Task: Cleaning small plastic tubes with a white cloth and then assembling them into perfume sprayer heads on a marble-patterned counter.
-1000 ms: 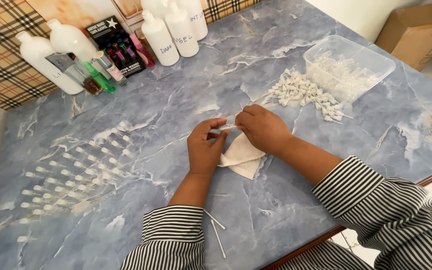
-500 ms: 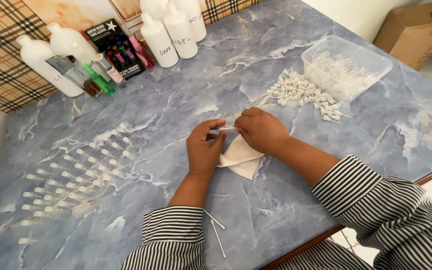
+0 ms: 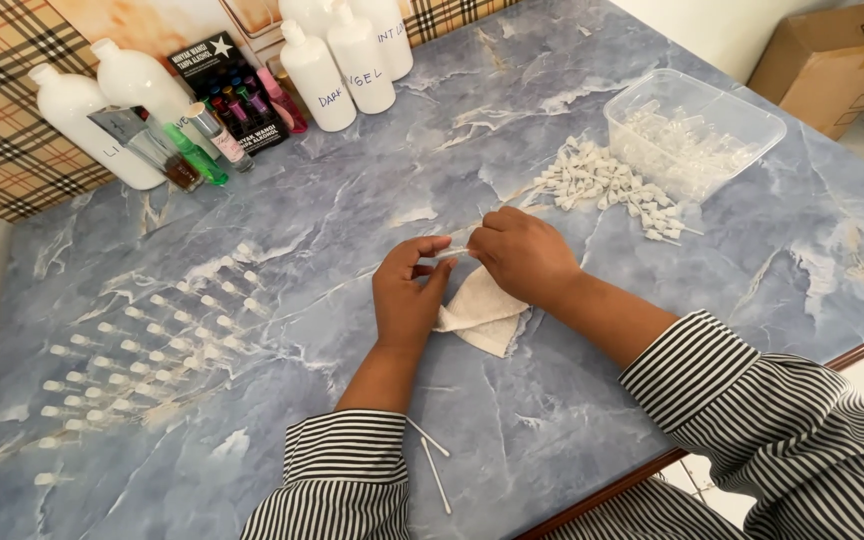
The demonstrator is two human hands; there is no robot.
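Thin tube: a small clear sprayer stem (image 3: 452,253) sits at the middle of the head view, pinched between both hands just above the cloth.
Left hand: the left hand (image 3: 404,300) lies a little left of centre, thumb and forefinger closed on the stem's left end.
Right hand: the right hand (image 3: 524,255) lies just right of centre, fingers clenched around the stem's right end, its palm over the cloth.
Cloth: a folded white cloth (image 3: 482,318) lies on the blue marbled table (image 3: 652,400), touching both hands from below.
Loose pile: white sprayer tops (image 3: 602,185) are heaped in the upper right, just beside a clear plastic tub (image 3: 697,135).
Rows: small capped vials (image 3: 142,340) stand in lines on the left side.
Bottles: tall white bottles (image 3: 337,65) and slim coloured ones (image 3: 197,150) stand along the top edge.
Bottom edge: two thin white tubes (image 3: 430,462) lie near the left striped sleeve (image 3: 342,475).
Far corner: a cardboard box (image 3: 832,55) sits in the upper right.
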